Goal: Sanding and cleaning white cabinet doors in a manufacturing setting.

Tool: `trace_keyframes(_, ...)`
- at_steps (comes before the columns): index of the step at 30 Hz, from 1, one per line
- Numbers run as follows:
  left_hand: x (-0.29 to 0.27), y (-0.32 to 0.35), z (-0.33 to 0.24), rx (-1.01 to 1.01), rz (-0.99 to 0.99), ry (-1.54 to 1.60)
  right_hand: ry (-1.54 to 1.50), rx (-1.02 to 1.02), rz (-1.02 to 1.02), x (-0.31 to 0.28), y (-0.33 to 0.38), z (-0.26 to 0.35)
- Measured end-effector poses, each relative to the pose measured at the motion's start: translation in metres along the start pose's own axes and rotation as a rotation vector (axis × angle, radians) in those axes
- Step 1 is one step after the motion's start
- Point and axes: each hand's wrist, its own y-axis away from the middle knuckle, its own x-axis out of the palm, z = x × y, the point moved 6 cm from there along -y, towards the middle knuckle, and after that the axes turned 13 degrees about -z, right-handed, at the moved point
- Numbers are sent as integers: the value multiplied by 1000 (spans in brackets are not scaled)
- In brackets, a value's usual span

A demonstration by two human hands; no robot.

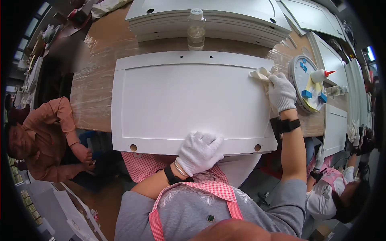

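A white framed cabinet door panel [189, 100] lies in front of me on the table, its near edge close to my body. Two small dark holes show along its far edge, and a larger round hole sits near each near corner. My right hand [281, 91], in a white knit glove, grips a cream cloth [263, 75] at the panel's far right corner. On the middle of the near edge rests my left hand [201, 150], also gloved, its fingers curled; whether anything is under them is hidden.
Beyond the panel stand a clear bottle [196, 32] and a stack of white panels [201, 20]. At right, a round lid [296, 82] carries blue blocks [306, 94] and a red-tipped glue bottle [319, 76]. People sit at left [50, 136] and lower right [327, 193].
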Motion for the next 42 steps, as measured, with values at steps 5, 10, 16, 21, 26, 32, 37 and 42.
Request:
trace_keyframes(5, -2, -4, -1, 31, -20, 39, 59, 11, 7, 16, -39, -4)
trace_keyframes(10, -1, -6, -1, 6, 9, 29, 122, -26, -113, 26, -74, -2)
trace_keyframes(16, 2, -4, 1, -18, 16, 49, -14, -45, -26, 0, 18, -8)
trace_keyframes(21, 0, -5, -3, 28, 9, -16, 101, 111, 17, 22, -59, -6)
trace_keyframes(26, 3, -6, -5, -14, 61, -26, -83, -16, 74, 56, -75, 139)
trace_keyframes(32, 0, -4, -9, 26, -29, -91, -71, 65, 27, 40, -77, 64)
trace_keyframes(37, 0, -1, -6, 44, -30, -73, 27, 213, 123, 35, -79, 5)
trace_keyframes(42, 10, 1, -3, -70, 109, -113, -189, 43, 117, 67, -78, 151)
